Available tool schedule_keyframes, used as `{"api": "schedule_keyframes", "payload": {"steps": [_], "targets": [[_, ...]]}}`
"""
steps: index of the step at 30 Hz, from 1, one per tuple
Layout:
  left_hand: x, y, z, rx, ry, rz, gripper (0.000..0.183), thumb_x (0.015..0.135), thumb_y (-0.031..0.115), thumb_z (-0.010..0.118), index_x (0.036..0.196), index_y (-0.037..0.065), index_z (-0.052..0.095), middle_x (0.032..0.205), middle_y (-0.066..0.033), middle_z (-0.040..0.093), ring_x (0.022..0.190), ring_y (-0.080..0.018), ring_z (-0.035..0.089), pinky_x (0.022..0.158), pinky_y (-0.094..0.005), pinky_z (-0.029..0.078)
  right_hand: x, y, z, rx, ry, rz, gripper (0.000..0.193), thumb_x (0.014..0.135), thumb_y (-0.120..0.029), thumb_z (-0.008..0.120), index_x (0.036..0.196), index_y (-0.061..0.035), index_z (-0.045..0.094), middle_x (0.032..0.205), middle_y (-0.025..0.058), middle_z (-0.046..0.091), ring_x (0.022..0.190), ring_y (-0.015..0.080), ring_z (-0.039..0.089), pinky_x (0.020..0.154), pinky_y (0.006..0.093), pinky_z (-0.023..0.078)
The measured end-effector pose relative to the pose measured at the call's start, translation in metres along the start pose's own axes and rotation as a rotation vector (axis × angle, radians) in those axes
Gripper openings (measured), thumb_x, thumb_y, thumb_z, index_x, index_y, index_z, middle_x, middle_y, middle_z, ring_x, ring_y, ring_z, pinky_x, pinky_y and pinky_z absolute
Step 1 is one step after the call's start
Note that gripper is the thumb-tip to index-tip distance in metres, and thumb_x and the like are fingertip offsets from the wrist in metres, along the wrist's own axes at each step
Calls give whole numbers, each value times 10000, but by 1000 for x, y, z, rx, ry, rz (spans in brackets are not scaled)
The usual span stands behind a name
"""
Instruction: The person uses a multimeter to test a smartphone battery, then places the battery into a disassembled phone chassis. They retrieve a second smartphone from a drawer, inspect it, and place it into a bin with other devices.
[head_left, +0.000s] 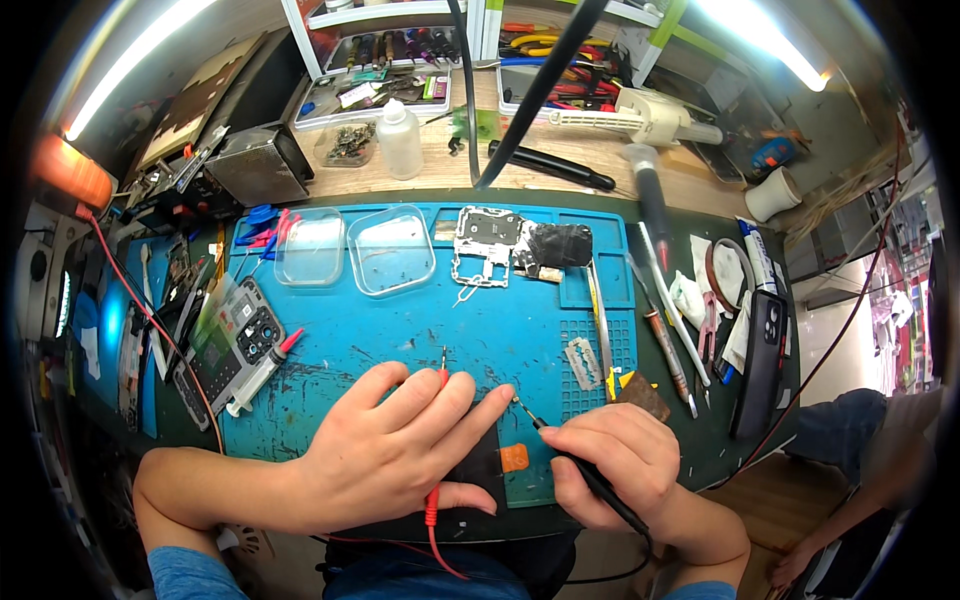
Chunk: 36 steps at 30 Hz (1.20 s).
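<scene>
Black probe is pinched by right fingers, seemingly for steady ten o'clock aim; red probe clasped by left fingers.

Blue mat is showing a matt, scuffed surface. 2 clear trays are presenting smooth, glossy plastic. Black probe is displaying smooth plastic. Bench is exhibiting pale wood grain.

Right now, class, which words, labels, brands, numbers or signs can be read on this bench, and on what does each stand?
None can be read clearly.
White-and-blue tube: blue markings, too small and blurred.
Phone housing: tiny marks, too small.
</scene>
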<state>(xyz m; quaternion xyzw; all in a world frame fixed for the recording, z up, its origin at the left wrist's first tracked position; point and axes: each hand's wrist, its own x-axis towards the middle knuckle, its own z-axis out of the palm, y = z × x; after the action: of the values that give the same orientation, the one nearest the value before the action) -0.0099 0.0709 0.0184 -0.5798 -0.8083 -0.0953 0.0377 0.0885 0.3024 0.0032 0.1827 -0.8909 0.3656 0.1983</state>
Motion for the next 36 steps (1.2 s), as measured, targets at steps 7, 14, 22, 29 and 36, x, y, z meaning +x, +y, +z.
{"api": "schedule_keyframes", "payload": {"steps": [7, 14, 22, 29, 36], "targets": [[0, 0, 0, -9, -15, -3, 744, 839, 653, 550, 1296, 70, 616, 1107, -84, 534, 980, -211, 532, 853, -336, 453, 0, 0, 1, -4, 5, 0, 298, 698, -5, 719, 995, -21, 705, 825, 83, 688, 692, 232, 674, 618, 328, 542], [0, 0, 0, -18, -4, -5, 741, 839, 649, 557, 1294, 67, 617, 1108, -86, 534, 977, -211, 532, 849, -334, 452, 0, 0, 1, -9, 2, 3, 301, 697, -6, 720, 997, -23, 705, 826, 81, 689, 693, 228, 674, 614, 324, 540], [0, 0, 1, -17, 7, -7, 735, 838, 640, 564, 1291, 63, 618, 1109, -87, 535, 979, -213, 533, 851, -336, 452, 1, 0, 1, -5, -2, 1, 308, 696, 1, 719, 1003, -20, 703, 830, 79, 688, 695, 227, 672, 617, 324, 537], [-2, 1, 0, -126, 50, -53, 663, 828, 563, 635, 1250, 51, 631, 1117, -100, 536, 983, -241, 543, 855, -359, 475, 1, -1, 1, -28, -16, -4, 332, 681, 14, 724, 1010, -26, 701, 837, 70, 682, 702, 223, 667, 623, 323, 534], [-1, -15, 1, -614, 263, -89, 354, 768, 9, 790, 1108, 32, 694, 1198, -166, 555, 973, -278, 626, 828, -357, 543, 0, 1, 2, -32, 6, -21, 336, 665, 24, 728, 995, -27, 695, 822, 64, 670, 686, 220, 657, 611, 316, 524]]}}
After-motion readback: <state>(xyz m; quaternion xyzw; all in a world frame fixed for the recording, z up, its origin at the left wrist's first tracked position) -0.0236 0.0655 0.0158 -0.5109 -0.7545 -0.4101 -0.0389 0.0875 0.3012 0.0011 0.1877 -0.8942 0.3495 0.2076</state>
